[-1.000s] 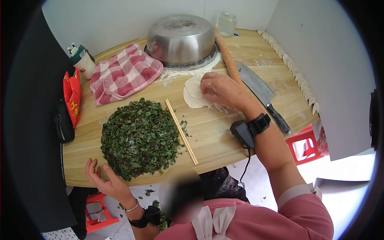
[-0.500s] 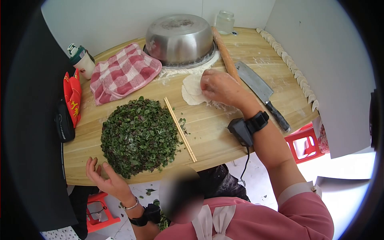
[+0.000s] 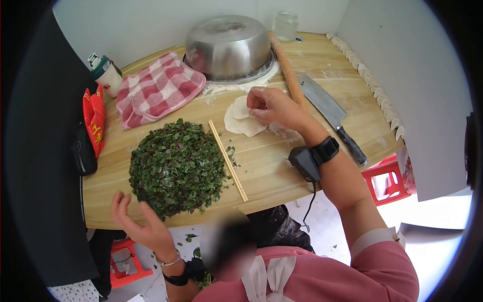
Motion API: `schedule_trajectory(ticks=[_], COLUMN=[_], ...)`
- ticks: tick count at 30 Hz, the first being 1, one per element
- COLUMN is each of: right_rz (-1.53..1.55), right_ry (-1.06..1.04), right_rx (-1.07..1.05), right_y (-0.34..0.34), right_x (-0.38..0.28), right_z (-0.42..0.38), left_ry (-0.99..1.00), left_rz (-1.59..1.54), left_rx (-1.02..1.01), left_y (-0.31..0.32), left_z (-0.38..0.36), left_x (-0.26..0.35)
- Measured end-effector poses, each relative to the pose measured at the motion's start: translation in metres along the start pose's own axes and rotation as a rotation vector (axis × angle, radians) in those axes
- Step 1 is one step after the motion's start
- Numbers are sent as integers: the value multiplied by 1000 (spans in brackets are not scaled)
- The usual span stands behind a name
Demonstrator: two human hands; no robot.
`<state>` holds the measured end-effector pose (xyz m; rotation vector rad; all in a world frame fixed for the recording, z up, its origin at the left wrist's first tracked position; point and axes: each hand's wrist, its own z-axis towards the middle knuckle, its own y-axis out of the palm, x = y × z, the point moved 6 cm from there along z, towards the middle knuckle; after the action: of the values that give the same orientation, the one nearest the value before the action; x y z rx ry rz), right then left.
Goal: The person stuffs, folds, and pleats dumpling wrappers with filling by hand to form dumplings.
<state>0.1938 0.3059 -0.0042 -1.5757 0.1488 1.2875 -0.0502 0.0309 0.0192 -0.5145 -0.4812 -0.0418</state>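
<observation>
My right hand [image 3: 275,108] pinches the edge of a round dough wrapper [image 3: 241,106], which is partly raised over other flat wrappers [image 3: 245,127] on the floured wooden table [image 3: 271,171]. Fingers apart and holding nothing, my left hand [image 3: 143,225] hovers by the table's front edge. Beside it is a large mound of chopped leafy greens [image 3: 176,168]; whatever container lies beneath is hidden. A pair of wooden chopsticks [image 3: 229,162] lies along the mound's right side.
Behind the wrappers sits an upturned steel basin [image 3: 227,48]. A rolling pin [image 3: 288,70] and a cleaver [image 3: 322,100] lie to the right. Folded dumplings [image 3: 375,88] line the right edge. At left are a checked cloth [image 3: 158,90], a bottle [image 3: 106,75] and a glass jar [image 3: 286,26] farther back.
My right hand has moved slightly left and lifted one wrapper's edge from the stack. My left hand has shifted a little right, fingers still spread. The whole view has tilted slightly.
</observation>
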Motion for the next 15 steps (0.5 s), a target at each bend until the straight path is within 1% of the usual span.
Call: schedule_trajectory(ticks=[1, 3, 4, 5, 7, 9, 11, 13, 15], right_rz=[7, 16, 19, 78, 139, 241, 275, 316, 605], right_ry=[0, -43, -48, -50, -61, -1, 26, 55, 152], right_rx=[-7, 35, 25, 39, 53, 77, 86, 99, 235], right_y=[2, 0, 2, 2, 3, 2, 0, -3, -13], right_x=[1, -1, 0, 3, 7, 14, 17, 17, 22], right_z=[0, 0, 0, 1, 4, 5, 6, 6, 4], left_ry=[67, 131, 245, 368, 470, 497, 526, 565, 564], left_rz=[-55, -279, -256, -227, -228, -184, -142, -49, -19], left_rx=[-28, -369, -536, -642, -750, -763, -780, -893, -905], left_y=[0, 21, 36, 52, 86, 115, 140, 160, 161], left_z=[4, 11, 14, 14, 9, 1, -9, -21, -20], left_x=[26, 73, 96, 117, 137, 145, 148, 148, 154])
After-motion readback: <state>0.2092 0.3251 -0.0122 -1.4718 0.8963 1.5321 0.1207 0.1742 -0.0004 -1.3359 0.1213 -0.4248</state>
